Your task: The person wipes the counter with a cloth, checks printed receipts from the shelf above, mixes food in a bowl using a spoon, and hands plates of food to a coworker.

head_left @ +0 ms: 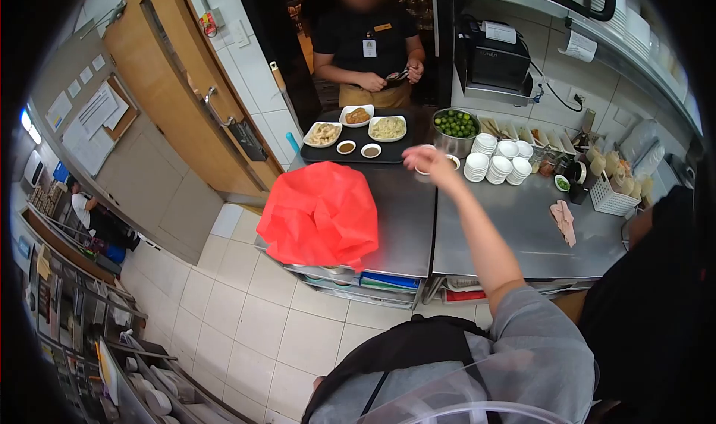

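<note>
My right hand (426,160) reaches over the steel counter, just above a small white sauce dish (423,173). Its fingers are blurred, and whether they touch the dish is unclear. Another small sauce dish (453,161) sits right beside the hand. To its left, a black tray (358,154) holds three white plates of food, such as the right-hand plate (388,129), and two sauce cups (371,151). A steel pot of green citrus fruits (456,124) stands behind the hand. My left hand is out of view.
Crumpled red cloth (321,215) covers the counter's left part. Stacked white dishes (498,169), a pink cloth (564,223) and a white basket (613,197) stand on the right. A person (365,44) faces me across the counter, holding something metallic. Someone in black (641,297) stands close at right.
</note>
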`<state>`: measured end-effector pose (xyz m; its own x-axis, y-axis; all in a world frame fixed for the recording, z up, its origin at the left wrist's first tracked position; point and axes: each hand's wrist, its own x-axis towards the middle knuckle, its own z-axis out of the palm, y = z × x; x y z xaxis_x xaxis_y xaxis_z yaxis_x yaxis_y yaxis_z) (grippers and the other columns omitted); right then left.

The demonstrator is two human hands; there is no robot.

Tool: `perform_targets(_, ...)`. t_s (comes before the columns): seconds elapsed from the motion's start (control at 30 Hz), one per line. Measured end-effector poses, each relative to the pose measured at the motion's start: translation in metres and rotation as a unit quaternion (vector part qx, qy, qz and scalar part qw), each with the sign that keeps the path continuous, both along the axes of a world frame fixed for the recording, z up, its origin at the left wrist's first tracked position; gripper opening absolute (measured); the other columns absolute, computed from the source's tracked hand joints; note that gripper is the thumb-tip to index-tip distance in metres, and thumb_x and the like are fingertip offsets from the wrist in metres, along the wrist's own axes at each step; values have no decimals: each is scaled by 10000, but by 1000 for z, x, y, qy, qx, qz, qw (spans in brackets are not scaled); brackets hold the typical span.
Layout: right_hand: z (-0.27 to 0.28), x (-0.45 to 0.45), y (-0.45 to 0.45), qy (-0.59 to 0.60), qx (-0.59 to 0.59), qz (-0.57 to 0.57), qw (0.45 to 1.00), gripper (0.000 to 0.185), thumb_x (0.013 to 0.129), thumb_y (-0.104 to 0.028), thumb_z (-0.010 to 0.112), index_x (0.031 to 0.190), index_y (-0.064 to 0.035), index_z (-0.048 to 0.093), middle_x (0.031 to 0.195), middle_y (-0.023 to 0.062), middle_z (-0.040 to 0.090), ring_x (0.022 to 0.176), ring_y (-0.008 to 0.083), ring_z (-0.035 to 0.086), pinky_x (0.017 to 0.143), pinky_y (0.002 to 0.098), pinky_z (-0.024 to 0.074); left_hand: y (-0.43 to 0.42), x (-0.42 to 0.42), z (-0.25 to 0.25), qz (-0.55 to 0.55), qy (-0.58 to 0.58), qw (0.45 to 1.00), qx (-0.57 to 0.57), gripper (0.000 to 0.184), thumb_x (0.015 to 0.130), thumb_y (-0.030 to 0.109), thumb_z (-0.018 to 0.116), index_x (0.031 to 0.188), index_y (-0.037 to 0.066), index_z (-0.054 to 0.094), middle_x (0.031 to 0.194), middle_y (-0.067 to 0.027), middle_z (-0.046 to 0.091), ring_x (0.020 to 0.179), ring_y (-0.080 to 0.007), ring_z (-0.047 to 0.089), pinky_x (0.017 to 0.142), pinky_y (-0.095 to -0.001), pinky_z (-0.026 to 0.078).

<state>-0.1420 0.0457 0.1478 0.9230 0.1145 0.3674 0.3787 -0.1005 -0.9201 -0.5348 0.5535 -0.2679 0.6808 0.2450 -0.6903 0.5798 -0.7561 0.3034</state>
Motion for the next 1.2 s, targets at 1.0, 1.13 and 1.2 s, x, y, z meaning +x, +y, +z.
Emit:
perform_targets(1.0,206,134,-254,-87,-295,-504,807,929,617,-248,781,1386,-91,285,1240,205,511,1157,338,486,952,353,393,-36,127,9,-41,-2,999,6,283,608,202,755,875,122,707,834,-127,679,803,-255,660,753,-333,518)
perform_targets(1.13,206,131,-251,-99,-291,-508,805,937,611,-251,781,1390,-99,282,1216,203,531,1141,336,501,943,354,402,-46,143,6,-45,-38,998,-20,287,607,208,758,875,121,706,841,-127,680,806,-253,660,754,-332,517)
perform_targets(1.2,205,132,-251,-105,-288,-509,805,934,610,-248,780,1388,-101,286,1209,202,536,1136,338,504,940,354,404,-55,148,5,-48,-67,996,-39,290,606,212,760,876,120,706,844,-127,680,807,-252,660,755,-331,517)
